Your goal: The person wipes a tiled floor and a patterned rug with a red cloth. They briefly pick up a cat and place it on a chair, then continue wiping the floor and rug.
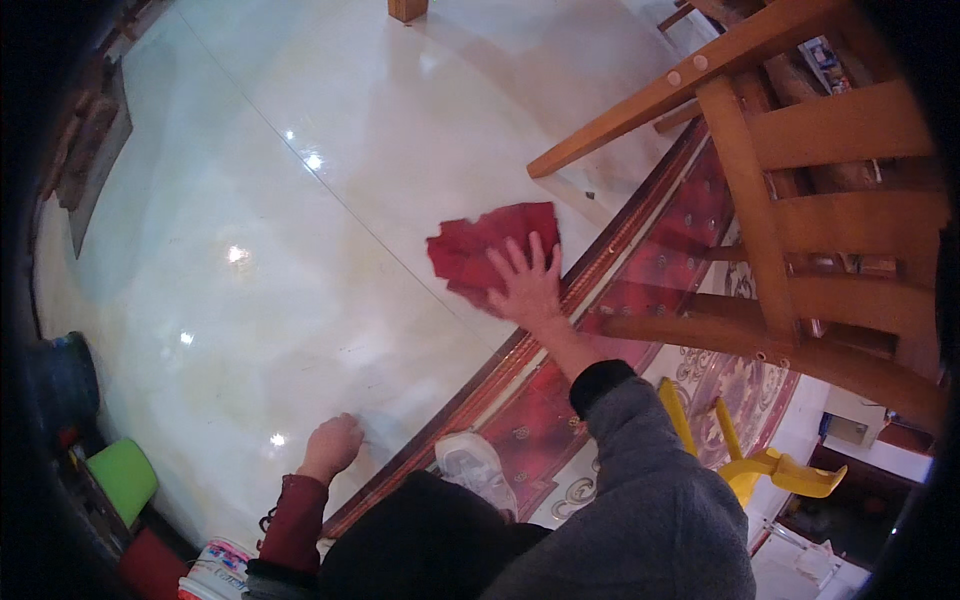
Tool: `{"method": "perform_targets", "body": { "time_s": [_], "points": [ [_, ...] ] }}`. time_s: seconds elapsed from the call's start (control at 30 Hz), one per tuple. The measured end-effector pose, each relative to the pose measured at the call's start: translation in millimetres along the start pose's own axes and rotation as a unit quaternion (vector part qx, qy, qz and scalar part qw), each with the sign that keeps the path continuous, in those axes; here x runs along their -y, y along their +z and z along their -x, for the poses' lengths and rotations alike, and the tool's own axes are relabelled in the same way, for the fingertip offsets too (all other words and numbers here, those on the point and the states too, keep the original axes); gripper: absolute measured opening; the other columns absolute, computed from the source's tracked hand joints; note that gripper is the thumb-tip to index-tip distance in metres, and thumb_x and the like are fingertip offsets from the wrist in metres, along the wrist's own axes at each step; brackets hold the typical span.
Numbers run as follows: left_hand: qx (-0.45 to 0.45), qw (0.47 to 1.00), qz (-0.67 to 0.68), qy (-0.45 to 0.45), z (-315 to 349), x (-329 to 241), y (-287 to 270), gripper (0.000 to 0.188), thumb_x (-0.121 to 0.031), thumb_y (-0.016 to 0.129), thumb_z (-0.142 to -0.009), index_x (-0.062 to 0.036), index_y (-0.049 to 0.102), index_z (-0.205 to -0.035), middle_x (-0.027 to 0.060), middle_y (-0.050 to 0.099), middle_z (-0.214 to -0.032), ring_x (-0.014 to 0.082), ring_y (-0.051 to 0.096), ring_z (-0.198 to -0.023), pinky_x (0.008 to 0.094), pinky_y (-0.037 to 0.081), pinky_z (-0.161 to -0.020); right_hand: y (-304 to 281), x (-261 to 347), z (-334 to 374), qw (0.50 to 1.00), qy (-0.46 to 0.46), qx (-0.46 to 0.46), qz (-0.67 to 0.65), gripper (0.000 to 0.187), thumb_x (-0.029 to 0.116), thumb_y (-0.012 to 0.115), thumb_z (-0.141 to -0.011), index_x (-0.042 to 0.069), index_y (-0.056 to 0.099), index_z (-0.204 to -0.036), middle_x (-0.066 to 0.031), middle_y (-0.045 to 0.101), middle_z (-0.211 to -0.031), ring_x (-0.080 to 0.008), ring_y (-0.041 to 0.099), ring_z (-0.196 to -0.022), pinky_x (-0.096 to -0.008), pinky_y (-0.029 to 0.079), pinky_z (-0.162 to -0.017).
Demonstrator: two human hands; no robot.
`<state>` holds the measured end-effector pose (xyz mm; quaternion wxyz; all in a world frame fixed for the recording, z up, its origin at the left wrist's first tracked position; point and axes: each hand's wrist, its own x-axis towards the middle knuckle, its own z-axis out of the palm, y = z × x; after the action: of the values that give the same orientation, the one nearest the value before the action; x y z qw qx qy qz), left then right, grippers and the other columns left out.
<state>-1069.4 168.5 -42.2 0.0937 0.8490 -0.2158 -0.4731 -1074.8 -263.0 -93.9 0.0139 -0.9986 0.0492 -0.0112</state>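
Note:
My right hand (pixel 527 284) lies flat on a crumpled red cloth (pixel 478 245), its fingers spread apart and pressing the cloth against the glossy pale floor (pixel 290 260). The cloth's far corner and left side spread out beyond my fingertips, close to the carpet's edge. Lower left, my left hand (pixel 332 448) is curled into a loose fist near the floor, well apart from the cloth. Nothing shows in it, though its palm side is hidden.
A red patterned carpet (pixel 540 415) borders the floor diagonally, with a white shoe (pixel 473 470) on it. Wooden furniture with slats (pixel 840 130) stands at right, one leg reaching toward the cloth. Yellow object (pixel 745 470) lower right; green object (pixel 122 480) and white bucket (pixel 217 567) lower left.

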Motion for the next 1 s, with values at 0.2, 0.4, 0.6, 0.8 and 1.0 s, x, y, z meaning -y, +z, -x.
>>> {"method": "perform_targets", "body": {
  "time_s": [0.2, 0.4, 0.6, 0.8, 1.0],
  "points": [
    [-0.02, 0.999, 0.037, -0.014, -16.1, -1.8, -7.1, 0.027, -0.027, 0.051, -0.093, -0.002, 0.061, -0.093, 0.0237, 0.067, -0.092, 0.0448, 0.063, -0.088, 0.0545, 0.05, -0.079, -9.5, -126.1, -47.7, 0.988, 0.026, 0.092, 0.117, 0.075, 0.05, 0.062, -0.082, 0.026, 0.039, -0.15, -0.0084, 0.036, -0.154, -0.0429, 0.021, -0.146, -0.0715, 0.017, -0.111],
    [-0.042, 0.997, 0.053, -0.04, -20.7, -3.5, -7.6, 0.028, -0.028, 0.053, -0.092, -0.0003, 0.061, -0.091, 0.0255, 0.067, -0.09, 0.0459, 0.063, -0.087, 0.0553, 0.05, -0.078, -34.4, -214.1, -52.9, 0.943, 0.297, 0.148, 0.038, 0.071, 0.055, 0.05, -0.092, 0.017, 0.037, -0.151, -0.0154, 0.039, -0.151, -0.0424, 0.042, -0.133, -0.0601, 0.033, -0.108],
    [-0.08, 0.996, 0.05, -0.005, -26.9, -2.6, -0.5, 0.027, -0.026, 0.053, -0.092, -0.0009, 0.062, -0.093, 0.0263, 0.067, -0.089, 0.0466, 0.063, -0.088, 0.0558, 0.05, -0.078, -18.8, -153.7, 13.9, 0.918, 0.378, 0.108, 0.048, 0.065, 0.048, 0.046, -0.094, 0.01, 0.043, -0.146, -0.0253, 0.047, -0.14, -0.048, 0.06, -0.109, -0.0534, 0.049, -0.094],
    [-0.136, 0.982, 0.128, 0.026, 0.0, 11.4, 9.7, 0.028, -0.027, 0.056, -0.092, -0.0008, 0.063, -0.098, 0.0267, 0.067, -0.096, 0.0445, 0.064, -0.092, 0.053, 0.05, -0.081, -13.3, 10.7, 35.6, 0.951, 0.285, 0.098, -0.063, 0.05, 0.036, 0.052, -0.091, 0.009, 0.045, -0.133, -0.0253, 0.052, -0.125, -0.047, 0.066, -0.085, -0.057, 0.056, -0.073],
    [-0.165, 0.978, 0.128, -0.02, 62.9, 51.9, 43.6, 0.042, -0.026, 0.06, -0.09, -0.0048, 0.054, -0.125, 0.0249, 0.068, -0.103, 0.0431, 0.065, -0.096, 0.0508, 0.051, -0.084, -11.6, 210.0, 78.5, 0.99, 0.058, 0.061, -0.111, 0.044, 0.027, 0.063, -0.084, 0.011, 0.05, -0.122, -0.0198, 0.054, -0.113, -0.0407, 0.065, -0.076, -0.0496, 0.058, -0.063]
  ]
}}
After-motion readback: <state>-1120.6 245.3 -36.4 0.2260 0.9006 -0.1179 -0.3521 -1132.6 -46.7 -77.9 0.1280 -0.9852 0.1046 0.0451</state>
